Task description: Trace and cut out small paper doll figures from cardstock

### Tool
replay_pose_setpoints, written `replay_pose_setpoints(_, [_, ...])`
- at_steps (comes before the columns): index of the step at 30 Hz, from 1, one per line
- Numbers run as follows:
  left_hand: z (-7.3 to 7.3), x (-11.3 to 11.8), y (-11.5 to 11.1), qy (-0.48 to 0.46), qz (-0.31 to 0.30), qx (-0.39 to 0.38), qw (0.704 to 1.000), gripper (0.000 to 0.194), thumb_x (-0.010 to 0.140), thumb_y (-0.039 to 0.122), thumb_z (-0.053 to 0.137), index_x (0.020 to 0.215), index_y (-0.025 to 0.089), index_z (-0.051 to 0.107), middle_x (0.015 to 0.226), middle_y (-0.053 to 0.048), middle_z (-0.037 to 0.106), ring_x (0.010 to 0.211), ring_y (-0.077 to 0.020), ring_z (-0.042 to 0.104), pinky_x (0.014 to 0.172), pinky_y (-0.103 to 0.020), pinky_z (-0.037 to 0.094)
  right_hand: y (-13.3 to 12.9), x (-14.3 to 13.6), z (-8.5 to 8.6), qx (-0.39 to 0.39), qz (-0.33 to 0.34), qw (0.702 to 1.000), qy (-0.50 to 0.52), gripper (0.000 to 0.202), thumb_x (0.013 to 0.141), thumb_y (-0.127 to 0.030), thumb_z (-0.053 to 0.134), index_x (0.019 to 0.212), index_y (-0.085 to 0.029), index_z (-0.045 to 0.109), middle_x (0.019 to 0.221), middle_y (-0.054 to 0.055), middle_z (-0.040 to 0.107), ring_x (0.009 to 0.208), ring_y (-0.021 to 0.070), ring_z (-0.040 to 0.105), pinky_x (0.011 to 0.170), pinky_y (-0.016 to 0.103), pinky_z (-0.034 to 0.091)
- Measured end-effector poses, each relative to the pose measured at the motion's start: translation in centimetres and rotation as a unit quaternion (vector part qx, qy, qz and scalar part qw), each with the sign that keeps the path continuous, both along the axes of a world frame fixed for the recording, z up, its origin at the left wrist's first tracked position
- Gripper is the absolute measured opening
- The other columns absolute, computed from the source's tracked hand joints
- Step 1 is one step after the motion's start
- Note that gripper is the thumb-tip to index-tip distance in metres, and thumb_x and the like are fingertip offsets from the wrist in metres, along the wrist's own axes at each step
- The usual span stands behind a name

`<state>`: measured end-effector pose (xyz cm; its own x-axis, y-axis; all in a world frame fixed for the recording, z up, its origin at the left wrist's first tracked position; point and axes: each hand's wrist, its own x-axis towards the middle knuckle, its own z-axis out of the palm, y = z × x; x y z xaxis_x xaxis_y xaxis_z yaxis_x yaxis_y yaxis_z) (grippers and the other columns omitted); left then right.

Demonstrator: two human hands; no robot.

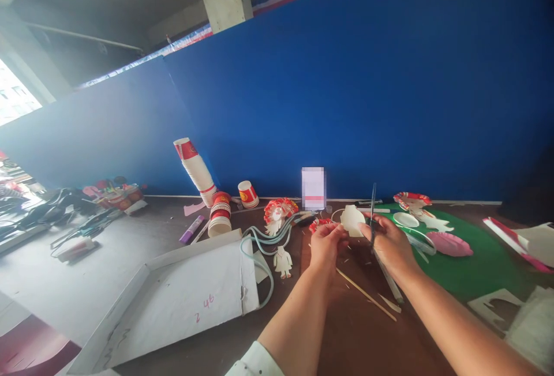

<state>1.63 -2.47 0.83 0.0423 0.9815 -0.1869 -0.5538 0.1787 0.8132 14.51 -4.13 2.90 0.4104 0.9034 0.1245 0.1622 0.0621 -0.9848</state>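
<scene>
My left hand (328,245) is closed in a pinch at the lower left edge of a cream-white paper piece (352,220) with a cut outline. My right hand (392,244) grips a pair of scissors (373,210), whose dark blades point upward beside the paper's right side. Its fingers partly hide the handles. Just behind my left hand shows a red and white frilled paper piece (319,225), mostly covered. Below the hands, a thin wooden stick (366,294) and small paper scraps lie on the brown board (346,335).
At left are a shallow white box (173,301), leaning stacked paper cups (198,174) and a purple glue stick (191,229). Grey-green cable (272,284) loops near a paper figure (283,262). A green mat (471,266) with a pink paper piece (450,244) lies right; a blue partition (346,87) stands behind.
</scene>
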Motion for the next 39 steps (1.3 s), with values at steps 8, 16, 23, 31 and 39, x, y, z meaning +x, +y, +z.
replay_pose_setpoints(8, [0.2, -0.4, 0.0, -0.002, -0.024, -0.018, 1.000, 0.027, 0.065, 0.028, 0.085, 0.076, 0.011, 0.066, 0.070, -0.006, 0.065, 0.063, -0.0113, 0.063, 0.055, -0.019, 0.051, 0.1, -0.1, -0.2, 0.014, 0.005, 1.000, 0.002, 0.048, 0.065, -0.040, 0.071, 0.109, -0.020, 0.068, 0.099, 0.007, 0.076, 0.088, 0.0245, 0.071, 0.080, 0.035, 0.052])
replay_pose_setpoints(16, [0.4, -0.4, 0.0, 0.001, -0.014, -0.057, 0.998, 0.013, 0.073, 0.017, 0.077, 0.077, 0.010, 0.066, 0.070, -0.006, 0.065, 0.061, -0.0109, 0.063, 0.054, -0.019, 0.050, -0.2, -0.3, 0.2, 0.003, 0.000, 1.000, -0.008, 0.052, 0.066, -0.044, 0.071, 0.111, -0.019, 0.068, 0.102, 0.007, 0.076, 0.092, 0.0257, 0.069, 0.082, 0.034, 0.050])
replay_pose_setpoints(23, [0.6, -0.4, 0.0, -0.005, -0.015, -0.074, 0.997, 0.013, 0.073, 0.016, 0.077, 0.075, 0.010, 0.066, 0.069, -0.006, 0.065, 0.058, -0.0102, 0.062, 0.052, -0.018, 0.050, -0.6, -0.6, 0.7, -0.016, -0.009, 1.000, -0.016, 0.048, 0.066, -0.043, 0.072, 0.108, -0.021, 0.069, 0.096, 0.005, 0.076, 0.091, 0.0258, 0.069, 0.079, 0.034, 0.051])
replay_pose_setpoints(31, [0.5, -0.5, 0.0, -0.012, -0.008, -0.075, 0.997, 0.016, 0.070, 0.019, 0.080, 0.074, 0.011, 0.066, 0.068, -0.005, 0.064, 0.059, -0.0098, 0.061, 0.052, -0.018, 0.049, -0.3, -0.3, 0.4, -0.004, -0.016, 1.000, -0.018, 0.040, 0.069, -0.048, 0.073, 0.099, -0.022, 0.070, 0.087, 0.004, 0.076, 0.081, 0.0237, 0.070, 0.071, 0.031, 0.051])
replay_pose_setpoints(39, [0.6, -0.8, 0.4, -0.015, 0.013, -0.054, 0.998, 0.019, 0.067, 0.021, 0.082, 0.072, 0.011, 0.067, 0.066, -0.004, 0.063, 0.056, -0.0091, 0.060, 0.050, -0.017, 0.048, -0.9, -0.7, 1.5, 0.026, -0.016, 0.999, -0.007, 0.052, 0.068, -0.057, 0.075, 0.102, -0.019, 0.065, 0.062, 0.001, 0.067, 0.059, 0.0198, 0.065, 0.061, 0.031, 0.050])
